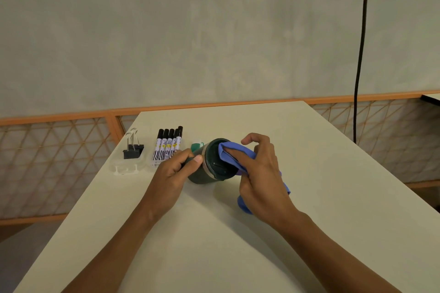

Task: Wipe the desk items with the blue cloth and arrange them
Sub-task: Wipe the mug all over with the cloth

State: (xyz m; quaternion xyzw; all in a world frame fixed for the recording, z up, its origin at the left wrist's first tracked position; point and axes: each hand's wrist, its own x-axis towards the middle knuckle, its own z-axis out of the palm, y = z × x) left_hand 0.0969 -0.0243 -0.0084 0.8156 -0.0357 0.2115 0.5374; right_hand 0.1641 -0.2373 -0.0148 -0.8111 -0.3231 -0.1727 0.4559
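A dark green tumbler (206, 169) with a lidded top lies tilted above the desk, its lid facing me. My left hand (172, 175) grips its body from the left, thumb on the rim. My right hand (260, 173) holds the blue cloth (232, 153) and presses it against the lid's upper right edge; the rest of the cloth hangs below my palm. Several black-capped markers (167, 146) lie side by side to the left. Black binder clips (132, 150) sit further left.
A clear plastic tray (126, 169) lies under the clips and markers. A small green and white item (197, 144) peeks out behind the tumbler. The pale desk (238, 233) has an orange lattice railing (59, 157) beyond its left edge. A black cable (359, 54) hangs at right.
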